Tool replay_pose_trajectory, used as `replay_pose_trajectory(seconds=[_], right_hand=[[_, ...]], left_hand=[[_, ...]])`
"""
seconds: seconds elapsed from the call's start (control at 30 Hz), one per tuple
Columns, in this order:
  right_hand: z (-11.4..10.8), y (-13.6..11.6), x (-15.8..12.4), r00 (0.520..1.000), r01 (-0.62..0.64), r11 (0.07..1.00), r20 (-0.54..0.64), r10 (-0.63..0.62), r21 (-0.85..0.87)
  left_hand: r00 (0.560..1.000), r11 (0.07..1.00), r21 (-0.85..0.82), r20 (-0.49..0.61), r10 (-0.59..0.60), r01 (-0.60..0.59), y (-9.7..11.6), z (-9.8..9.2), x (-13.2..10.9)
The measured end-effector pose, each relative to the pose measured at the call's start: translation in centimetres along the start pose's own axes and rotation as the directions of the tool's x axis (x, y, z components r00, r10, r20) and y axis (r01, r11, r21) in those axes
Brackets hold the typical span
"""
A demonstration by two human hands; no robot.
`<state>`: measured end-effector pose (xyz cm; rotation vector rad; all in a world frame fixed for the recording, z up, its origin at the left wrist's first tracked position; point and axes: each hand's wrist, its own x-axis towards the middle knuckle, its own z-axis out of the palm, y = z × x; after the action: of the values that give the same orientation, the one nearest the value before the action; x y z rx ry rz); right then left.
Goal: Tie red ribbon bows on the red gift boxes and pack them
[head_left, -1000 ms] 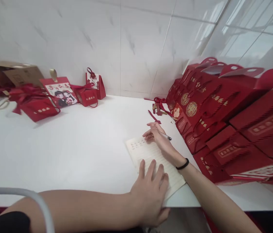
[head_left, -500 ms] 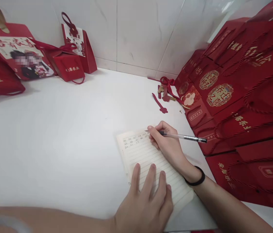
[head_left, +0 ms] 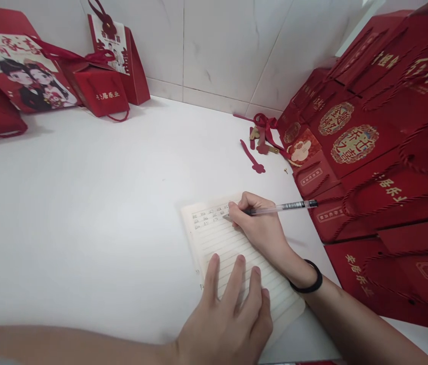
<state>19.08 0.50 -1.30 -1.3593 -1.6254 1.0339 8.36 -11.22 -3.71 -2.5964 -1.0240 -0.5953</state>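
Note:
A lined notebook (head_left: 214, 241) lies open on the white table, with short rows of handwritten numbers along the top of its page. My right hand (head_left: 261, 223) grips a clear pen (head_left: 293, 206) with a black end, its tip at the written rows near the page's upper right part. A black band circles that wrist. Fingers spread, my left hand (head_left: 229, 309) lies flat on the lower part of the page. The page's right portion is partly hidden under my right hand and forearm.
Red gift bags (head_left: 373, 187) with rope handles line the right side. Smaller red boxes (head_left: 103, 96) and a red bag with a cartoon couple (head_left: 35, 83) stand at the back left. Ribbon pieces (head_left: 265, 134) and a flower-ended strap (head_left: 254, 158) lie near the wall (head_left: 217, 56).
The pen tip has moved slightly down and left on the page, from the top row to the lower rows. My left hand stays in place. The camera view has shifted a little.

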Motion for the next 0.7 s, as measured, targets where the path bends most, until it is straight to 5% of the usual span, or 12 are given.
replay_pose_trajectory(seconds=[0.53,0.7], right_hand=[[0.02,0.15,0.02,0.997,0.067,0.994,-0.034,-0.07,-0.086],[-0.17,0.09,0.06,0.995,0.038,0.998,-0.09,-0.034,0.048]], left_hand=[[1.0,1.0,-0.012,0.021,0.01,-0.01,0.07,0.01,-0.06],[1.0,1.0,-0.005,0.017,0.02,-0.02,0.0,-0.08,-0.05]])
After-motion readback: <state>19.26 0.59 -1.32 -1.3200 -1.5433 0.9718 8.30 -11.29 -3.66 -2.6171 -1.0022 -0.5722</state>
